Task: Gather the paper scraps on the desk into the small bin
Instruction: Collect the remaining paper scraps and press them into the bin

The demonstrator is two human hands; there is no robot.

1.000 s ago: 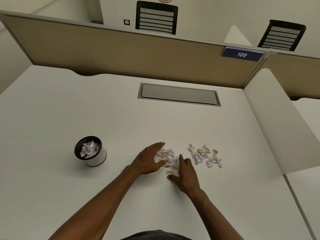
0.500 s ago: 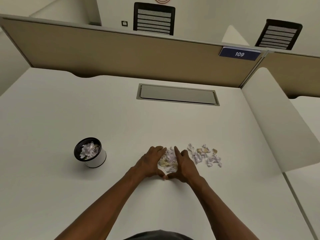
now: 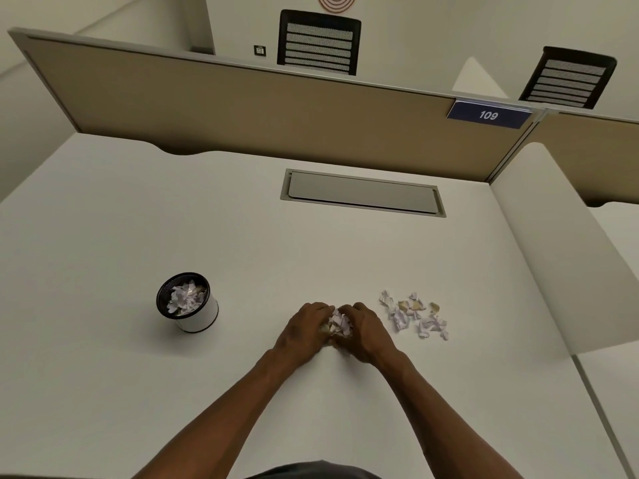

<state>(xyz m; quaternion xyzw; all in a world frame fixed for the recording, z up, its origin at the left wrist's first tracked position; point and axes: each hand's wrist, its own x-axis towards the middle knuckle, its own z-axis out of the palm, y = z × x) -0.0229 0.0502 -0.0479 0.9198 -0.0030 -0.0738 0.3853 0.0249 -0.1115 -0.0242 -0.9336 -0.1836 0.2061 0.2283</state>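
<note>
A clump of white and tan paper scraps point(image 3: 338, 324) is squeezed between my two hands on the white desk point(image 3: 311, 250). My left hand point(image 3: 304, 330) cups it from the left, my right hand point(image 3: 364, 331) from the right, fingers curled over it. A second loose scatter of paper scraps point(image 3: 413, 314) lies on the desk just right of my right hand. The small bin point(image 3: 189, 302), a white cylinder with a black rim, stands to the left of my hands and holds several scraps.
A grey cable flap point(image 3: 363, 192) is set into the desk further back. A tan partition point(image 3: 259, 108) with a blue "109" sign point(image 3: 488, 114) closes the far side, and a white divider point(image 3: 553, 243) bounds the right side.
Both hands have closed in from either side of the scrap pile, pushing it into a tight clump and curling over it. The right-hand scatter and the bin have not moved.
</note>
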